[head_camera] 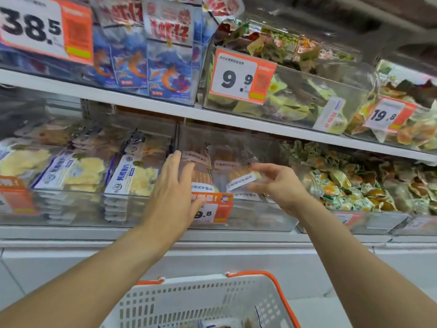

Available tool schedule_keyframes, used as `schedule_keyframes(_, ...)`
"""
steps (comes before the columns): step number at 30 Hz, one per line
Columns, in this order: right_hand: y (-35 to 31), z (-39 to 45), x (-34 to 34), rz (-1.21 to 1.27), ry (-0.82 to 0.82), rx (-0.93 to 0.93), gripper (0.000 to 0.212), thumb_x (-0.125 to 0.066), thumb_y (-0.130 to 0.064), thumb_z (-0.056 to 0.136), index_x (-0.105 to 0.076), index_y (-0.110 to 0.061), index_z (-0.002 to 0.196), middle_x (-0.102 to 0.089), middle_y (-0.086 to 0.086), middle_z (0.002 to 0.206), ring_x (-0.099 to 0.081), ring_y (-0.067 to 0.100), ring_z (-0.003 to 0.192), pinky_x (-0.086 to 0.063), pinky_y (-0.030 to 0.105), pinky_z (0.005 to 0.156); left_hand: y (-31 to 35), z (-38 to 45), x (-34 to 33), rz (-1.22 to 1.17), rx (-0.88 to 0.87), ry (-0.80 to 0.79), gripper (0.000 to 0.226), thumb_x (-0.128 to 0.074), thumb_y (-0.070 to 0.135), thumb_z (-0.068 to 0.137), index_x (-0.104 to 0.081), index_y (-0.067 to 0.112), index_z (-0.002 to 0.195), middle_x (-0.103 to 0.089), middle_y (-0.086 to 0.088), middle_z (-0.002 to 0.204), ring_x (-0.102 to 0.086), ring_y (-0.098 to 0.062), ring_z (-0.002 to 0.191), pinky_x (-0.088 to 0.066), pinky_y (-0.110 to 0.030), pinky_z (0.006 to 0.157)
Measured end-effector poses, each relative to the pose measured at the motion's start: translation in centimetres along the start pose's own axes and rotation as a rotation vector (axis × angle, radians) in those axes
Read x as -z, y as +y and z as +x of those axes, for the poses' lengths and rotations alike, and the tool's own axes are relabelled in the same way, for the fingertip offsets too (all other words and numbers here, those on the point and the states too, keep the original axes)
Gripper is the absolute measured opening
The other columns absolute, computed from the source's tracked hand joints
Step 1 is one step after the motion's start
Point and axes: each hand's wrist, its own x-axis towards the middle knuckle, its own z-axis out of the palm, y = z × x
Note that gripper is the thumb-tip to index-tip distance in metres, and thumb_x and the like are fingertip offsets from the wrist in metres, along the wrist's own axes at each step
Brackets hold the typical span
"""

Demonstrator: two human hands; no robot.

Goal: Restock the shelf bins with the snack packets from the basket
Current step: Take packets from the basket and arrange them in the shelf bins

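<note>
Brown snack packets (201, 171) with pale labels stand in the clear middle bin (260, 217) on the lower shelf. My left hand (173, 185) is open and flat, its fingers laid against the left packets over the bin's front. My right hand (277, 183) reaches in from the right, thumb and fingers closed around the edge of a snack packet with a white label (240, 181). The white basket (179, 284) with orange handles sits below at the bottom of the view. Only a glimpse of packets (220, 324) shows at its bottom.
The left bin holds white-and-blue fish-slice packs (127, 174). The right bin is heaped with small green and orange sachets (350, 183). An orange 9.8 price tag (212, 213) hangs on the middle bin. The upper shelf (142, 104) carries blue shrimp packs and more bins close overhead.
</note>
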Motion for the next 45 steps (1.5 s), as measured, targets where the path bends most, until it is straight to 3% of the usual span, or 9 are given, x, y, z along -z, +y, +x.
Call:
schedule_keyframes(2, 0.4, 1.9, -0.7, -0.082, 0.040, -0.006, 0.059, -0.086, 0.004, 0.070, -0.063, -0.003, 0.124, -0.074, 0.016, 0.098, -0.071, 0.012, 0.068, -0.049, 0.016, 0.052, -0.5, 0.1, -0.3, -0.024, -0.026, 0.016, 0.074, -0.067, 0.041, 0.089, -0.030, 0.016, 0.148, -0.001, -0.008, 0.165, -0.001, -0.025, 0.152, -0.015, -0.036, 0.120)
schedule_keyframes(5, 0.4, 4.5, -1.6, -0.292, 0.164, 0.034, 0.055, -0.090, -0.013, 0.069, -0.069, -0.007, 0.119, -0.074, 0.005, 0.106, -0.070, 0.013, 0.086, -0.054, 0.021, 0.072, -1.2, 0.3, -0.9, -0.049, -0.056, 0.040, 0.068, -0.070, 0.040, 0.087, -0.038, 0.016, 0.142, -0.006, -0.008, 0.164, -0.005, -0.025, 0.152, -0.017, -0.036, 0.119)
schedule_keyframes(8, 0.0, 5.9, -2.5, -0.532, 0.190, 0.112, 0.040, -0.087, -0.024, 0.074, -0.075, -0.011, 0.109, -0.074, 0.001, 0.097, -0.064, 0.012, 0.080, -0.049, 0.022, 0.074, -1.7, 0.4, -1.5, -0.057, -0.075, 0.070, 0.064, -0.074, 0.040, 0.083, -0.045, 0.015, 0.134, -0.013, -0.010, 0.162, -0.011, -0.027, 0.151, -0.023, -0.037, 0.116)
schedule_keyframes(16, 1.1, 8.9, -5.2, -0.925, -0.099, 0.300, 0.052, -0.065, -0.050, 0.090, -0.059, -0.025, 0.135, -0.067, 0.002, 0.127, -0.064, 0.025, 0.111, -0.052, 0.034, 0.092, -1.9, 0.7, -2.6, -0.101, -0.090, 0.128, 0.066, -0.082, 0.034, 0.075, -0.050, 0.011, 0.127, -0.023, -0.015, 0.157, -0.022, -0.032, 0.147, -0.034, -0.044, 0.110)
schedule_keyframes(27, 0.7, 8.9, -4.9, -0.913, 0.043, 0.411, 0.044, -0.062, -0.034, 0.094, -0.058, -0.020, 0.135, -0.064, 0.008, 0.127, -0.059, 0.031, 0.114, -0.051, 0.039, 0.094, -2.4, 0.7, -3.1, -0.115, -0.103, 0.158, 0.059, -0.078, 0.038, 0.075, -0.052, 0.014, 0.122, -0.023, -0.013, 0.158, -0.018, -0.027, 0.148, -0.024, -0.033, 0.107)
schedule_keyframes(32, 0.8, 0.1, -2.6, -0.610, 0.248, 0.732, 0.009, -0.062, -0.020, 0.094, -0.065, -0.013, 0.096, -0.055, -0.004, 0.090, -0.052, 0.012, 0.085, -0.044, 0.025, 0.075, -2.3, 0.6, -2.5, -0.153, -0.085, 0.111, 0.060, -0.077, 0.038, 0.078, -0.050, 0.015, 0.127, -0.015, -0.007, 0.160, -0.014, -0.024, 0.150, -0.027, -0.034, 0.112)
schedule_keyframes(35, 2.2, -5.7, -2.0, -0.529, 0.192, 0.833, 0.008, -0.059, -0.017, 0.091, -0.062, -0.014, 0.085, -0.054, -0.007, 0.078, -0.048, 0.002, 0.072, -0.038, 0.017, 0.064, -1.6, 0.3, -1.6, -0.134, -0.055, 0.091, 0.058, -0.077, 0.034, 0.081, -0.048, 0.015, 0.127, -0.018, -0.010, 0.158, -0.019, -0.028, 0.148, -0.031, -0.039, 0.114)
schedule_keyframes(40, 10.6, -10.7, -3.6, -0.592, -0.185, 0.569, 0.002, -0.057, -0.028, 0.090, -0.056, -0.030, 0.090, -0.046, -0.018, 0.073, -0.043, -0.003, 0.064, -0.043, 0.023, 0.060, 1.0, -2.5, -1.6, -0.023, -0.303, 0.401, 0.033, -0.061, 0.012, 0.082, -0.055, 0.011, 0.114, -0.050, -0.012, 0.121, -0.047, -0.029, 0.106, -0.038, -0.038, 0.089)
schedule_keyframes(45, 20.3, -13.3, -7.3, -0.754, -0.449, 0.017, 0.029, -0.056, -0.031, 0.090, -0.058, -0.020, 0.116, -0.055, -0.011, 0.092, -0.063, 0.021, 0.098, -0.044, 0.028, 0.083, 0.8, -8.9, -7.4, -0.095, -0.398, -0.048, 0.015, -0.050, 0.015, 0.084, -0.051, 0.023, 0.096, -0.053, 0.005, 0.093, -0.054, -0.023, 0.067, -0.045, -0.036, 0.059)
